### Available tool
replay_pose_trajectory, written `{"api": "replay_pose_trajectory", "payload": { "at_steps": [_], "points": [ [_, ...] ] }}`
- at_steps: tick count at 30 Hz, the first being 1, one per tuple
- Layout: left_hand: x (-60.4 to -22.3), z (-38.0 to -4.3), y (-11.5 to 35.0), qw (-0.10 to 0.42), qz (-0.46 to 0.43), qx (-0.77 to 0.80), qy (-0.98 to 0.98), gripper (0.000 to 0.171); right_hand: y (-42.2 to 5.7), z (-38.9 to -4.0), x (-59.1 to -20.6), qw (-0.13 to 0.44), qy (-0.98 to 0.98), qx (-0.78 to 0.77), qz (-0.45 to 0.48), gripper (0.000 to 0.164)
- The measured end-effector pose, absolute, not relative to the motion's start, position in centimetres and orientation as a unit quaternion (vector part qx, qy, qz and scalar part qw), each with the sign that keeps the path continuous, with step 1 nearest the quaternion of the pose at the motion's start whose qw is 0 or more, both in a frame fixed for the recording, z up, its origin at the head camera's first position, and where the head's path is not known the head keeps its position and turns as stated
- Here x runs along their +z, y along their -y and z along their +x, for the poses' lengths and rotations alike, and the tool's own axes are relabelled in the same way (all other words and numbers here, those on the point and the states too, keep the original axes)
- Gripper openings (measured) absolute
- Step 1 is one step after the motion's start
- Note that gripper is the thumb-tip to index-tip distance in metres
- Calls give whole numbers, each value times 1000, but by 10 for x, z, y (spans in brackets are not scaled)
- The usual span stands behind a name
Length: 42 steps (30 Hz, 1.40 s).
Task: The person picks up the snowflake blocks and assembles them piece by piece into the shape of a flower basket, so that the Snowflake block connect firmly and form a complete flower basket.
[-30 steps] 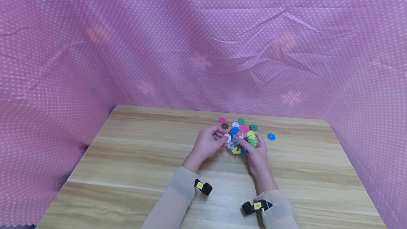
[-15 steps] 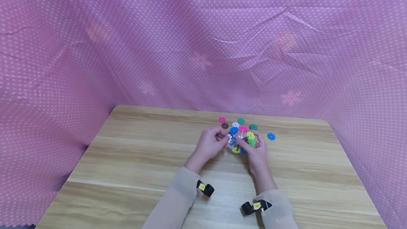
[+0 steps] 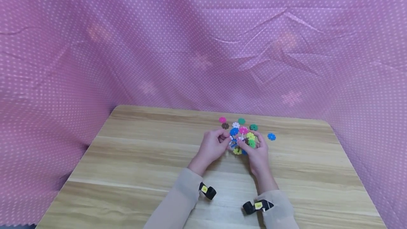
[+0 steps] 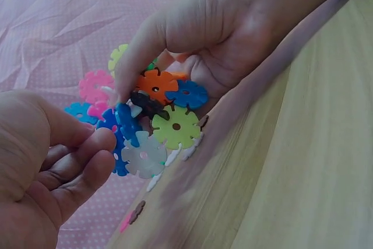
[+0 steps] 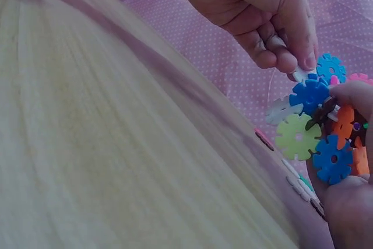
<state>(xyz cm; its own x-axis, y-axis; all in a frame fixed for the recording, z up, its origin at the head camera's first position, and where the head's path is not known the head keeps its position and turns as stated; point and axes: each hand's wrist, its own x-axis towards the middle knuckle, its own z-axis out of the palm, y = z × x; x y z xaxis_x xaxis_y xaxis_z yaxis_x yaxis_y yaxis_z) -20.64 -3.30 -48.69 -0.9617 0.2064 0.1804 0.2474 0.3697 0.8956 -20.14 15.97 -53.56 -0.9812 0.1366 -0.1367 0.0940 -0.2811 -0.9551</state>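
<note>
My right hand (image 3: 258,154) holds a cluster of interlocked notched plastic discs (image 4: 176,126), thumb on the near side and fingers around the far side. Blue, orange, yellow-green, pink, black and clear discs show in it. In the right wrist view my left hand (image 5: 265,18) pinches a white notched disc (image 5: 300,74) between thumb and fingers, right at the cluster's edge beside a blue disc (image 5: 310,93). Those fingers cover most of the white disc. From the left wrist view, the left fingertips (image 4: 104,139) meet the blue discs on the cluster's side.
Loose notched discs lie on the wooden table (image 3: 143,151) beyond the hands: a pink one (image 3: 222,119), a brown one (image 3: 225,125), a white one (image 3: 235,125) and green ones (image 3: 253,127). A blue disc (image 3: 271,136) lies apart to the right. Pink dotted cloth (image 3: 203,45) hangs around the table.
My left hand has shifted slightly to the right and closer to the cluster. The white disc it pinches has turned and is now mostly behind the fingers. The right hand stays nearly still.
</note>
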Motion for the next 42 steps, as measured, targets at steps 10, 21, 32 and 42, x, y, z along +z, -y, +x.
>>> {"api": "replay_pose_trajectory", "payload": {
  "at_steps": [10, 21, 32, 42],
  "points": [
    [-486, -210, 35, 17, -121, -539, 833, 9, -159, -203, -538, 16, 599, 797, -77, 53],
    [-491, -212, 38, 19, -80, -564, 822, 14, -159, -203, -537, 13, 599, 796, -81, 38],
    [-510, -219, 40, 17, -60, -630, 774, 17, -158, -205, -539, 1, 600, 794, -92, 50],
    [-521, -269, 48, 22, -48, -464, 884, 30, -160, -204, -541, 13, 596, 794, -124, 50]
  ]
}}
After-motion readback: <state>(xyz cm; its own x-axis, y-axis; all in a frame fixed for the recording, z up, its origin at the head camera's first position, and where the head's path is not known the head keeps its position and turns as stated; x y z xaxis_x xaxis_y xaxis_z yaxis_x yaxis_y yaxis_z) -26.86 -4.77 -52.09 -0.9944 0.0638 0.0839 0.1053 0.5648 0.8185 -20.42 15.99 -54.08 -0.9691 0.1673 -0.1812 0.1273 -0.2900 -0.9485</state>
